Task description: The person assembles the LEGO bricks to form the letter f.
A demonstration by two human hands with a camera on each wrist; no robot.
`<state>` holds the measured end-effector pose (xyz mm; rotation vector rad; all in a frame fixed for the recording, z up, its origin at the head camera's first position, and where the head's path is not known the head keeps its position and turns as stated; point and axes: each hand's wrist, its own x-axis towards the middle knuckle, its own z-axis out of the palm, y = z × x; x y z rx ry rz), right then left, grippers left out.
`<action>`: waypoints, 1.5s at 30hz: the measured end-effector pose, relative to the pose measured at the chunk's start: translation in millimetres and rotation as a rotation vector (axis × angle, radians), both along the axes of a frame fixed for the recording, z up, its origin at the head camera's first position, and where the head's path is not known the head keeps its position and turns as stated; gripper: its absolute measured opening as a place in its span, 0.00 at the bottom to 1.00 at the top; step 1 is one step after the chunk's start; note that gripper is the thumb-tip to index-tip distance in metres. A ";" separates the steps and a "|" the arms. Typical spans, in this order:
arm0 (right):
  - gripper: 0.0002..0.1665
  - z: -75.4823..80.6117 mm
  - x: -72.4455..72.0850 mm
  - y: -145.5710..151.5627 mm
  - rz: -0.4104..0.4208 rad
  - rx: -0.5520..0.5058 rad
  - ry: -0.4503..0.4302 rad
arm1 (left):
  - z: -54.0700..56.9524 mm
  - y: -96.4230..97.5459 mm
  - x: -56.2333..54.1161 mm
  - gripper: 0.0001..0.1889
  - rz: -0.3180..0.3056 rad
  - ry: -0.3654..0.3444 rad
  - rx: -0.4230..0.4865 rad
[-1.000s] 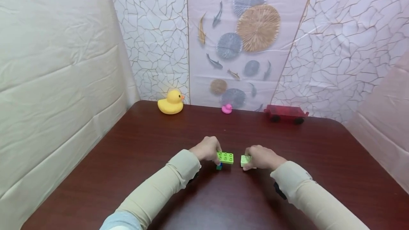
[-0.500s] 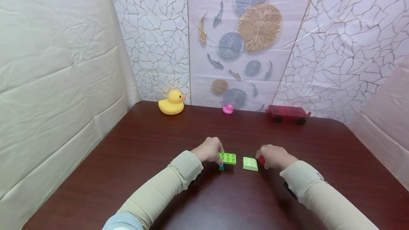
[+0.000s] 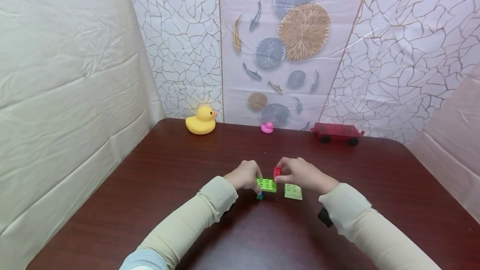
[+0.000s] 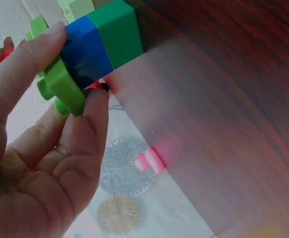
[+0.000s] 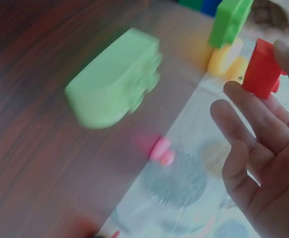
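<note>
My left hand [image 3: 243, 175] grips a small stack of toy building bricks at its left end. The stack has a lime-green studded plate [image 3: 267, 185] on top, a blue brick [image 4: 87, 52] beneath it and a dark green brick [image 4: 116, 33] at the bottom. Between thumb and fingers, my right hand [image 3: 303, 174] pinches a small red brick [image 3: 277, 172], just above the plate's right end. A pale green brick [image 3: 293, 191] with sloped sides lies on the table below the right hand, studs up; the right wrist view shows nothing touching it.
Along the back of the dark wooden table [image 3: 150, 203] sit a yellow rubber duck [image 3: 201, 121], a small pink duck [image 3: 267, 128] and a red toy wagon [image 3: 337, 131] with black wheels. Patterned cloth [image 3: 180, 45] hangs behind the table's far edge.
My right hand has let go of the pale green brick, taken up the red brick to its right, and carried it left over to the lime plate. The left hand stays nearly still.
</note>
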<state>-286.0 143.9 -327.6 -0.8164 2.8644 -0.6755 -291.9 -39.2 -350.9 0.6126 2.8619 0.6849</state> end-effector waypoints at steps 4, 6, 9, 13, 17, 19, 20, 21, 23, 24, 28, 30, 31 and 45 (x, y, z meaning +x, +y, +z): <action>0.20 -1.7 1.3 -11.3 0.053 -0.061 0.003 | -0.1 0.2 -1.1 0.12 -0.006 0.013 -0.007; 0.19 -2.8 2.3 -16.0 0.067 -0.069 0.003 | -0.2 0.5 -1.5 0.13 -0.008 0.006 -0.006; 0.17 -6.1 4.1 -21.2 0.071 -0.051 0.001 | -1.4 1.3 -1.6 0.12 -0.011 -0.012 0.002; 0.16 -11.0 6.0 -25.8 0.079 -0.019 -0.001 | -2.6 2.5 -1.3 0.11 -0.006 -0.043 0.021; 0.15 -13.6 5.8 -28.0 0.078 -0.005 0.007 | -2.8 3.4 -1.0 0.10 -0.003 -0.055 0.029; 0.15 -14.3 4.7 -28.1 0.077 0.008 0.017 | -2.7 3.7 -0.9 0.10 -0.003 -0.054 0.033; 0.15 -14.4 4.1 -28.0 0.080 0.012 0.019 | -2.8 3.9 -1.1 0.10 -0.006 -0.047 0.030; 0.15 -14.5 3.3 -27.8 0.086 0.016 0.022 | -2.6 4.1 -1.1 0.10 -0.009 -0.039 0.027; 0.16 -14.0 1.5 -27.6 0.097 0.018 0.026 | -2.4 4.5 -1.4 0.11 -0.014 -0.025 0.026; 0.16 -13.3 0.6 -27.7 0.105 0.017 0.026 | -2.3 4.7 -1.5 0.11 -0.016 -0.021 0.028; 0.14 -7.8 -2.4 -31.9 0.145 0.047 0.054 | -1.5 4.4 -2.2 0.11 -0.040 -0.013 0.026; 0.12 -3.6 -3.1 -36.2 0.159 0.080 0.061 | -0.9 3.2 -2.4 0.12 -0.056 0.000 0.018; 0.12 -1.9 -3.6 -38.4 0.162 0.100 0.062 | -0.5 2.3 -2.6 0.12 -0.062 0.008 0.007; 0.11 -1.2 -9.5 -48.1 0.110 0.088 -0.078 | 8.6 -3.7 1.1 0.11 -0.066 -0.017 0.011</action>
